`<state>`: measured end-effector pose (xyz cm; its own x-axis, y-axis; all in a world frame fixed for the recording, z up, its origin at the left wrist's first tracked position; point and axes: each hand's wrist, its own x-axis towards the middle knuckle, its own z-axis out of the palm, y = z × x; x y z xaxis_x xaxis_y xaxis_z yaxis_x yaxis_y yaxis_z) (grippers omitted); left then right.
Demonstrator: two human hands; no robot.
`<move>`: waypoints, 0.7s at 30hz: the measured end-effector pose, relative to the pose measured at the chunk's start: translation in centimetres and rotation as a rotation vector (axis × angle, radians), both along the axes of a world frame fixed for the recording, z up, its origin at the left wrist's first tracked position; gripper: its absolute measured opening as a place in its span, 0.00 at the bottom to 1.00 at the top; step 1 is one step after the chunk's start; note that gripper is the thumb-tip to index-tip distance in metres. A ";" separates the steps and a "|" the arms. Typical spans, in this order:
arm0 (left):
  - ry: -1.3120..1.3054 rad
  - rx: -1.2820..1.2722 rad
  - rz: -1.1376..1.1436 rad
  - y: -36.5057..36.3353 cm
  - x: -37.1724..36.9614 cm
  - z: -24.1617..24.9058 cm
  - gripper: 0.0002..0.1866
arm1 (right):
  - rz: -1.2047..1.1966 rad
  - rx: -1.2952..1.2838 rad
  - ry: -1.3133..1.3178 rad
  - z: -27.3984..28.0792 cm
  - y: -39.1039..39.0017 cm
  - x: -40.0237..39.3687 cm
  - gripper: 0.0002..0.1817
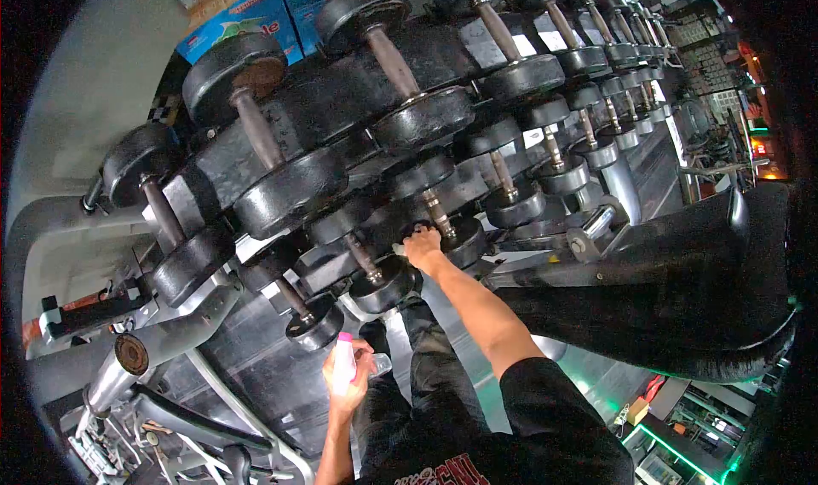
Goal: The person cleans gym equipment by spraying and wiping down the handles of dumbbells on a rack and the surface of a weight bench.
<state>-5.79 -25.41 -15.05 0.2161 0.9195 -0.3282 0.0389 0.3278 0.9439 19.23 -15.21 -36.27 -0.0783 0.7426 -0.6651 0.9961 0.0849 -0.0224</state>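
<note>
My left hand [348,374] is wrapped round a white bottle [344,359] with a pink cap, and a small clear container [380,364] shows beside its fingers. Further forward, my right hand [423,248] reaches to the lower row of the rack, its fingers bent at the end of a black dumbbell [464,243]. Something pale, perhaps a cloth, shows at those fingers; it is too small to make out. Another lower-row dumbbell [381,284] lies just left of my right hand.
A two-tier rack of black dumbbells [290,191] runs across the view. Blue boxes [290,12] stand behind it. A black padded bench [648,289] is at the right, and metal gym frames [162,357] stand at the lower left.
</note>
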 end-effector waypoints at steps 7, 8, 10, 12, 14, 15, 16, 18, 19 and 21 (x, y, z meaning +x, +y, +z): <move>0.017 -0.034 -0.047 -0.7 0.4 -0.2 0.06 | -0.098 -0.205 -0.027 4.0 2.4 0.3 0.15; 0.011 -0.056 -0.020 -1.0 0.4 -0.3 0.06 | -0.050 -0.191 -0.030 4.0 2.3 0.9 0.15; 0.005 -0.068 -0.011 -1.0 0.4 0.0 0.06 | -0.019 -0.128 -0.102 5.0 1.9 2.3 0.15; 0.001 -0.079 -0.001 -0.8 0.1 -0.1 0.05 | -0.063 -0.071 -0.192 6.7 1.9 5.0 0.15; -0.008 -0.081 0.007 -0.9 -0.2 -0.4 0.05 | -0.142 -0.138 -0.240 10.0 3.6 7.7 0.15; -0.005 -0.086 0.013 -0.8 -0.4 -0.3 0.05 | -0.194 -0.212 -0.271 11.2 4.6 8.8 0.15; 0.012 -0.093 0.006 -0.6 -0.4 -0.2 0.05 | -0.191 -0.215 -0.273 10.2 4.8 10.3 0.15; -0.005 -0.081 0.012 -0.7 -0.5 -0.6 0.05 | -0.424 0.009 -0.210 5.7 4.2 13.0 0.17; -0.006 -0.080 0.012 -0.6 -0.5 -0.5 0.05 | -0.425 0.010 -0.211 3.4 3.2 13.5 0.17; 0.028 -0.070 -0.001 -0.4 -0.6 -0.2 0.05 | -0.273 -0.114 -0.064 1.5 1.3 12.6 0.18</move>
<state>-6.40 -25.77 -15.28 0.2067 0.8938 -0.3979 0.0647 0.3933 0.9171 31.85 -13.93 -34.82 0.1584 0.6506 -0.7427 0.9816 -0.1853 0.0470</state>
